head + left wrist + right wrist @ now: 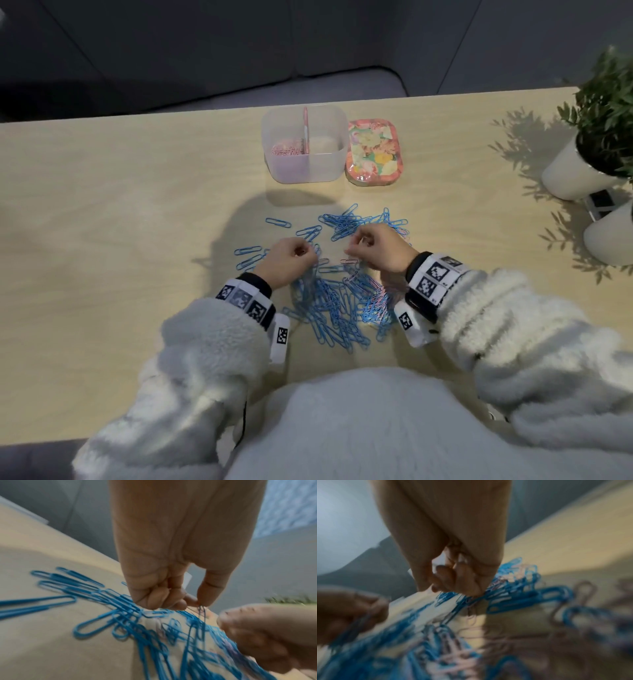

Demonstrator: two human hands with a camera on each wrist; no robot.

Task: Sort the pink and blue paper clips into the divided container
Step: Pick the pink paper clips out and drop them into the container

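While both hands [287,255] [376,246] pinch clips, pink ones [286,149] fill the container's [301,171] left half; the blue pile [329,308] remains nearby.

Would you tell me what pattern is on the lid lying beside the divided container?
A colourful floral print on the pink rectangular lid, clearest in the head view.

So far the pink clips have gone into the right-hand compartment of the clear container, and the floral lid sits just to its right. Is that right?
Not quite. The head view shows the pink clips in the left-hand compartment of the clear container; the right-hand one looks empty. The floral lid does sit just to its right.
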